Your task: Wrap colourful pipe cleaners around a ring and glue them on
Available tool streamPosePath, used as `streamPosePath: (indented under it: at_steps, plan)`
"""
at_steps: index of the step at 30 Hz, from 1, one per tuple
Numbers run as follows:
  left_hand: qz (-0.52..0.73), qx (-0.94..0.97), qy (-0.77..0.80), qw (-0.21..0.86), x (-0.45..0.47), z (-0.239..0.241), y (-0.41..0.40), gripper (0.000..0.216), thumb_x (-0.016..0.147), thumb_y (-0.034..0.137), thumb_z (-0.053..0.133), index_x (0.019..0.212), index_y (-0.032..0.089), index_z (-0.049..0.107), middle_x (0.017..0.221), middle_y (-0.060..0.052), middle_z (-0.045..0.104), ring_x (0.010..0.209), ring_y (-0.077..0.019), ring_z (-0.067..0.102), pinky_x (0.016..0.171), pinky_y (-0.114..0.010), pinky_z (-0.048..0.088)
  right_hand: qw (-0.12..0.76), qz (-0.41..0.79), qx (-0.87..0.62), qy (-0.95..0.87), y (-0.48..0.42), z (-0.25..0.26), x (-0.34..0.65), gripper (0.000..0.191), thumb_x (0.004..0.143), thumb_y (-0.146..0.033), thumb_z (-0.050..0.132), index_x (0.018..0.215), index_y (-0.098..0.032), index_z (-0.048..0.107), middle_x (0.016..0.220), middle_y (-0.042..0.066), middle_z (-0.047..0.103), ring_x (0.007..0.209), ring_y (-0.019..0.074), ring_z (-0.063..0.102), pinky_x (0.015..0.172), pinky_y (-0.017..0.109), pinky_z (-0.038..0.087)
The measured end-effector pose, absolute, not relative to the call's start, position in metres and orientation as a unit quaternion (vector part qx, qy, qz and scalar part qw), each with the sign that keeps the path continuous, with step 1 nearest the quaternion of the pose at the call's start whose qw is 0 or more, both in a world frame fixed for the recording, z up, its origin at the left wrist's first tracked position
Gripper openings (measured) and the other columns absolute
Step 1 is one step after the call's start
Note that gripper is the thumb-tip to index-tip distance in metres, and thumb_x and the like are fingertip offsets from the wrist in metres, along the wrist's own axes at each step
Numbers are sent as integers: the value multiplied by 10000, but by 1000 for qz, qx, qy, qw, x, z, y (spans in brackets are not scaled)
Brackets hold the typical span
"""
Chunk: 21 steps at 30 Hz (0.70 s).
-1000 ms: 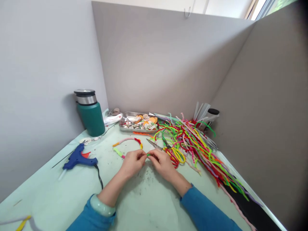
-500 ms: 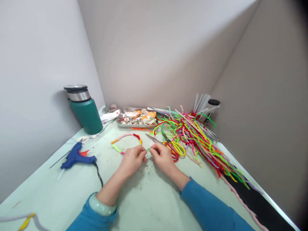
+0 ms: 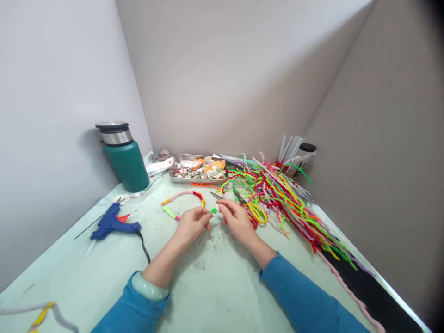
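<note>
My left hand [image 3: 192,225] pinches a small, rounded green pipe cleaner piece [image 3: 214,211] between thumb and fingertips. Just to the right of it, my right hand [image 3: 236,221] has its thumb and forefinger apart, with nothing seen between them. A headband [image 3: 183,194] wrapped in pink, red, orange and lime sections lies behind my left hand, which hides part of it. Beside and partly behind my right hand are scissors with yellow handles [image 3: 258,212] and scissors with red handles [image 3: 253,219].
A blue glue gun [image 3: 113,222] lies at the left, with a green bottle [image 3: 126,164] behind it. A metal tray [image 3: 197,180] of small decorations stands at the back. Many coloured pipe cleaners [image 3: 287,199] spread over the right side, near a black-lidded jar [image 3: 305,157].
My right fingers have let go of the green piece and moved slightly away from it. The piece stays in my left fingertips and now shows as a rounded shape.
</note>
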<state>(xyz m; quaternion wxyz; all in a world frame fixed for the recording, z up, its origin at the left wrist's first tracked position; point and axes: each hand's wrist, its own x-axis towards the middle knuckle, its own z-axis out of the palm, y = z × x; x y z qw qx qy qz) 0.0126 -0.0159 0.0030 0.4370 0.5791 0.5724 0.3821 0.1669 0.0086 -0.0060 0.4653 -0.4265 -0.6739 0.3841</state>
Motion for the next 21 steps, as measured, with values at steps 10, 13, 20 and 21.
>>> streamPosePath:
  at_steps: [10,13,20,21]
  plan:
    - [315,691,607,231,10,9,-23,217,790,323,460,732,201,630,587,10,639,556,-127,553,566,-221,346,368,155,-390,-829,3,-7,172,87,832,-203,516,822,-183,600,802,32,570,735,136,520,654,239,376]
    - [313,697,614,198,8,11,-23,192,786,292,468,817,208,638,714,-12,688,663,-148,598,610,-228,356,377,157,-404,-819,3,-9,172,73,817,-187,529,779,-180,591,764,21,567,709,131,514,639,235,366]
    - [297,691,623,214,9,12,-24,261,787,332,473,620,179,603,588,-30,646,545,-135,536,570,-241,336,464,294,-460,-698,5,-11,163,102,747,-213,573,656,-168,578,616,-13,546,586,113,477,558,228,343]
    - [307,677,612,269,11,12,-24,278,784,352,477,603,172,590,569,-28,634,495,-121,505,541,-236,331,475,344,-459,-667,5,-11,160,112,743,-231,575,652,-166,570,577,-22,526,541,105,455,527,223,334]
